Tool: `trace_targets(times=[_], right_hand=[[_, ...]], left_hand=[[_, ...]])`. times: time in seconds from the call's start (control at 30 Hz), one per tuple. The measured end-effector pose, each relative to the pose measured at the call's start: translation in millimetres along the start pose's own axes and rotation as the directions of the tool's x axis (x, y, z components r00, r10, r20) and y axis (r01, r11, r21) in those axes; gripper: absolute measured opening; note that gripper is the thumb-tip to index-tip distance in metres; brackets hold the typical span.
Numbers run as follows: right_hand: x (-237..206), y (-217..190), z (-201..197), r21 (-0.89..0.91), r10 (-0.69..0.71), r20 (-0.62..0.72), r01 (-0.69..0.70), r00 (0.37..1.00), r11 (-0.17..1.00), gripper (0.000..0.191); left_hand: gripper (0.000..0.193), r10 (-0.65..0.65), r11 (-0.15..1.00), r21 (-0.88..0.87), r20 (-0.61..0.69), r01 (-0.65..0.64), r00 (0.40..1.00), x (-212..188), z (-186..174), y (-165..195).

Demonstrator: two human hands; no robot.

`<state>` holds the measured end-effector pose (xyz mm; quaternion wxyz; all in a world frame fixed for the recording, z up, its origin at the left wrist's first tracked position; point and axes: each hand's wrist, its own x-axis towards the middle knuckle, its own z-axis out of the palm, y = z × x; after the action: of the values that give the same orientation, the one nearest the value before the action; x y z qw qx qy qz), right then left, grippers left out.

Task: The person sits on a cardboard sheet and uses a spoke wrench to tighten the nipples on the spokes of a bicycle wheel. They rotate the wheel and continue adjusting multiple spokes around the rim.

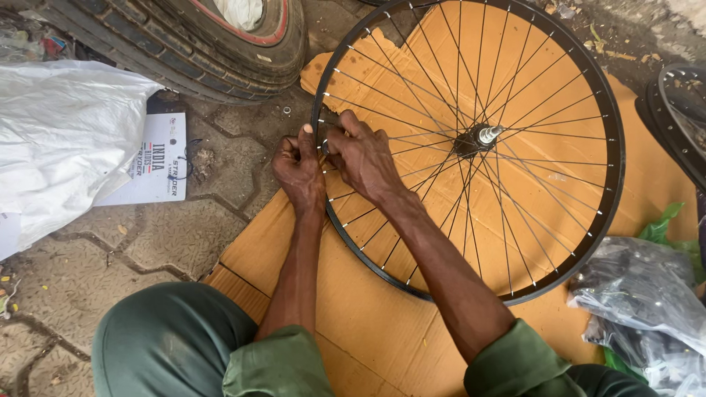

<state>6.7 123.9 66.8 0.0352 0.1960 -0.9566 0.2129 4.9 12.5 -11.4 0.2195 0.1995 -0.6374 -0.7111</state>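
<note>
A black bicycle wheel rim [612,132] with thin silver spokes and a central hub [478,137] lies flat on brown cardboard [368,316]. Both hands meet at the rim's left edge. My left hand [298,169] is closed around the rim from outside, thumb up. Inside the rim, my right hand [362,156] has its fingers pinched on a spoke end where it meets the rim. What small part sits between the fingers is hidden.
A large rubber tyre [220,44] lies at the top left. A white plastic sack [62,140] and a white card [158,158] rest on the paving at left. Another black rim [680,117] is at the right edge, clear plastic bags [640,294] below it.
</note>
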Motion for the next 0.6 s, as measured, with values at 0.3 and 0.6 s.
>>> trace_targets(times=[0.3, 0.6], right_hand=[[-41.5, 8.0, -25.1, 0.034, -0.149, -0.097, 0.153, 0.984, 0.988, 0.03], [-19.3, 0.6, -11.0, 0.103, 0.159, 0.175, -0.179, 0.972, 0.978, 0.029]], left_hand=[[0.056, 0.001, 1.0, -0.014, -0.035, -0.001, 0.999, 4.4, 1.9, -7.3], [0.051, -0.035, 0.995, -0.091, -0.018, 0.033, 0.999, 3.2, 2.4, -4.6]])
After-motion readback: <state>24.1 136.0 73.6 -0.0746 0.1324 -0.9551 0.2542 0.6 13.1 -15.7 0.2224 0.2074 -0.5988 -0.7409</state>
